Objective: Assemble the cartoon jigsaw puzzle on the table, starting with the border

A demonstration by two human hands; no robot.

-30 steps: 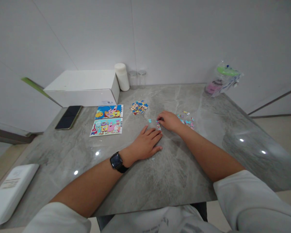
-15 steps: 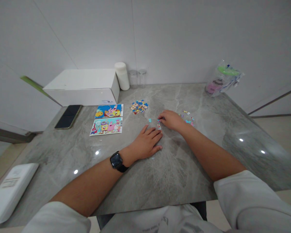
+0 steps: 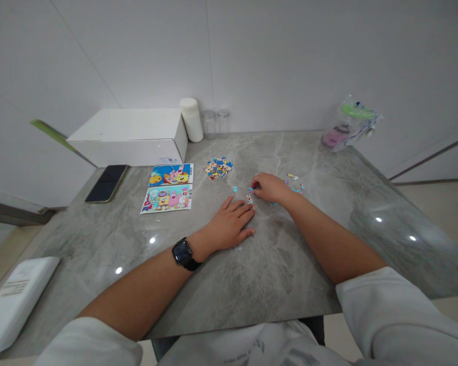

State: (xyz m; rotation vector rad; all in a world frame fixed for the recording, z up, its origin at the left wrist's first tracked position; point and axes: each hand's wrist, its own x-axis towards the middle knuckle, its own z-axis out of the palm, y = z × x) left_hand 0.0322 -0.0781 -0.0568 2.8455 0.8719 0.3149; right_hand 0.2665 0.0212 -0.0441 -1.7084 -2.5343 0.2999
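My left hand (image 3: 231,223) lies flat on the grey marble table (image 3: 275,264) with its fingers stretched out, the fingertips touching a small cluster of joined puzzle pieces (image 3: 249,199). A black watch sits on that wrist. My right hand (image 3: 269,188) rests just beyond the cluster, fingers curled and pinched at a small piece beside it. A single blue piece (image 3: 235,189) lies a little to the left. A pile of loose pieces (image 3: 218,167) sits farther back, and scattered pieces (image 3: 295,186) lie right of my right hand.
Two cartoon picture cards (image 3: 170,186) lie left of centre, beside a black phone (image 3: 106,183). A white box (image 3: 132,135), a white cylinder (image 3: 191,119) and two clear jars (image 3: 216,122) stand at the wall. A plastic bag (image 3: 349,127) sits far right; a white device (image 3: 13,302) near left.
My right hand has slid slightly toward me and left, closer to the joined cluster. My left hand has stayed flat in place.
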